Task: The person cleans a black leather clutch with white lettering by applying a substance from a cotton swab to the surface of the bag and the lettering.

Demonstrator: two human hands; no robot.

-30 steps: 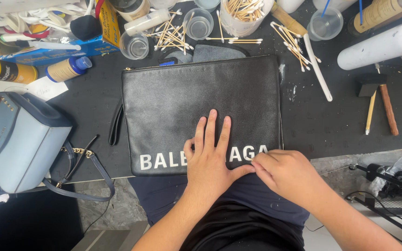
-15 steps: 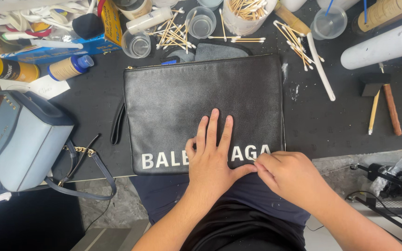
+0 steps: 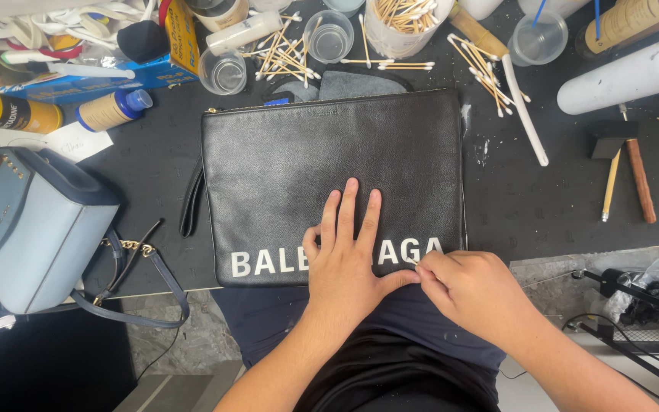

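Note:
A flat black leather pouch (image 3: 306, 160) with white lettering along its lower edge lies on the dark worktable, zipper at the top and a wrist strap at its left side. My left hand (image 3: 345, 255) rests flat on the pouch's lower middle, fingers spread upward over the lettering. My right hand (image 3: 467, 286) is curled at the pouch's lower right corner, fingertips pinched against the edge beside my left thumb. Whether it holds a small tool is hidden.
A light blue handbag (image 3: 32, 229) with a chain strap sits at the left. Cotton swabs (image 3: 287, 49), clear plastic cups (image 3: 329, 34), bottles (image 3: 112, 109) and a white cylinder (image 3: 627, 72) crowd the back. A small hammer (image 3: 634, 164) lies at the right.
Both hands keep the same place on the pouch; only the view has shifted slightly.

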